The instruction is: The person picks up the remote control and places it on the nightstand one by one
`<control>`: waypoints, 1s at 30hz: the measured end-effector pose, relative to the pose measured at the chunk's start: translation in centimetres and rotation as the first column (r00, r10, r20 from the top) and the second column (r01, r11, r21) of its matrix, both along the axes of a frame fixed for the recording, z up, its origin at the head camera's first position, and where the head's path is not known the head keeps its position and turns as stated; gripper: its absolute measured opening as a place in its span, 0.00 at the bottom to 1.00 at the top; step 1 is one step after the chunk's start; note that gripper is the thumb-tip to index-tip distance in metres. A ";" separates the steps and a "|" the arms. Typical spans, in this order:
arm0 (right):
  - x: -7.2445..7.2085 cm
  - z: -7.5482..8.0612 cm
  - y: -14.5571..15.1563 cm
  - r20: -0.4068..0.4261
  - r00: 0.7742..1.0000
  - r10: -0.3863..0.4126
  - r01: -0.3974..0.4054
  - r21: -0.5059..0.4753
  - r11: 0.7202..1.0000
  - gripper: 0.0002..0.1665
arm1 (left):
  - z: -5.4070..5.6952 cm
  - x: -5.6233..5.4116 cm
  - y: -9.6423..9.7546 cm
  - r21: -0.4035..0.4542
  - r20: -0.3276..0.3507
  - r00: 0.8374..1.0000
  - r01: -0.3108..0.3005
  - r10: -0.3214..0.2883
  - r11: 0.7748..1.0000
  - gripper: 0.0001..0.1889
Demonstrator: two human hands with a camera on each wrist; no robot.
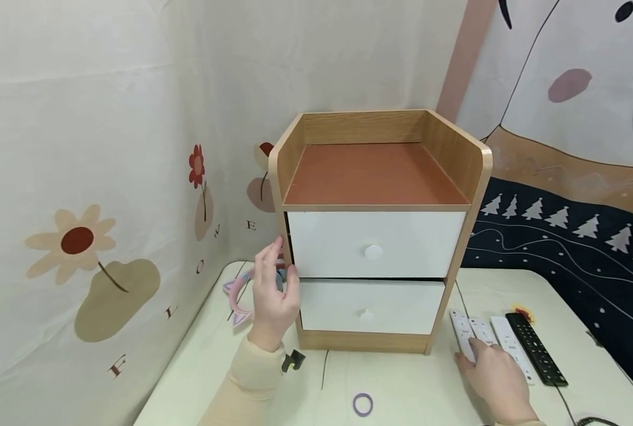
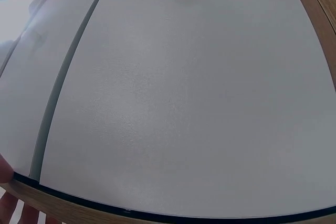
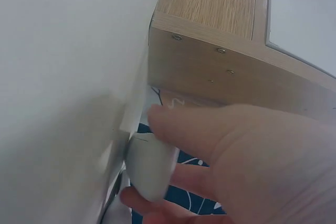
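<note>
A wood-framed drawer cabinet [image 1: 377, 342] with two white drawer fronts stands on the white table. My left hand [image 1: 274, 293] grips its left side edge, the thumb at the front and the fingers along the outer side. In the left wrist view, the thumb [image 2: 5, 171] touches the edge beside a white drawer front [image 2: 184, 98]. To the cabinet's right, my right hand [image 1: 497, 378] pinches the leftmost white power strip [image 1: 460, 331]. The right wrist view shows the thumb and fingers on opposite sides of the strip's white end [image 3: 149, 163].
More white strips [image 1: 508, 337] and a black strip [image 1: 537, 349] with a cable lie beside the right hand. Pink cat-ear headphones [image 1: 235, 299] lie behind the left hand, partly hidden. A purple ring [image 1: 362, 404] lies in front. A curtain [image 1: 109, 148] rises behind the table.
</note>
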State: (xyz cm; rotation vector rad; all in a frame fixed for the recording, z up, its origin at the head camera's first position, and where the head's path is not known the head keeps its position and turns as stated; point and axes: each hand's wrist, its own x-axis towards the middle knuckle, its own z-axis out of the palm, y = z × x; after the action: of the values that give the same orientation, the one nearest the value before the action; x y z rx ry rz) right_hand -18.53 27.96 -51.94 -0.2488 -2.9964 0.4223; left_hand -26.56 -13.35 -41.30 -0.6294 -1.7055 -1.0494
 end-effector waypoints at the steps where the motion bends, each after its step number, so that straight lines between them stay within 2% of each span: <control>1: 0.0 0.1 0.0 -0.012 1.000 -0.007 0.007 -0.002 1.000 0.37 | 0.0 0.1 0.0 -0.006 0.007 1.000 -0.001 0.001 1.000 0.35; 6: 0.1 0.6 -0.2 -0.094 0.996 -0.008 0.007 -0.014 1.000 0.33 | 0.0 0.3 -0.1 -0.005 0.040 0.999 0.001 0.000 1.000 0.35; 10: 0.2 0.8 -0.3 -0.148 0.989 -0.003 -0.002 -0.035 0.999 0.32 | 0.1 0.3 -0.2 -0.006 0.036 0.999 -0.008 0.008 1.000 0.35; 14: 0.4 1.0 -0.6 -0.255 0.967 -0.001 -0.013 -0.056 0.998 0.31 | 0.1 0.4 -0.2 -0.003 0.029 1.000 -0.011 0.011 1.000 0.35; 17: 0.5 1.1 -0.9 -0.383 0.924 0.007 -0.030 -0.052 0.998 0.30 | 0.1 0.4 -0.2 -0.002 0.026 1.000 -0.015 0.015 1.000 0.35; 22: 0.7 2.1 -1.6 -0.572 0.820 -0.019 -0.019 -0.060 0.998 0.29 | 0.1 0.5 -0.2 -0.007 0.010 1.000 -0.029 0.029 1.000 0.36; 26: 1.1 3.5 -2.0 -0.680 0.731 -0.053 -0.002 -0.079 0.997 0.30 | 0.1 0.5 -0.1 0.004 0.042 0.999 -0.019 0.019 1.000 0.35; 30: 2.1 5.1 -2.2 -0.746 0.660 -0.091 0.021 -0.103 0.995 0.32 | -0.1 0.6 0.1 0.004 0.067 0.998 -0.020 0.020 1.000 0.35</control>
State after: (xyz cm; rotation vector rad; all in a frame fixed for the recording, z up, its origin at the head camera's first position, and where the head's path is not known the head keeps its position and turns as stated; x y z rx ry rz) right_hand -16.45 25.73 -46.86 -0.1226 -2.1392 0.4946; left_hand -25.95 -13.21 -41.39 -0.5787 -1.7638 -1.0705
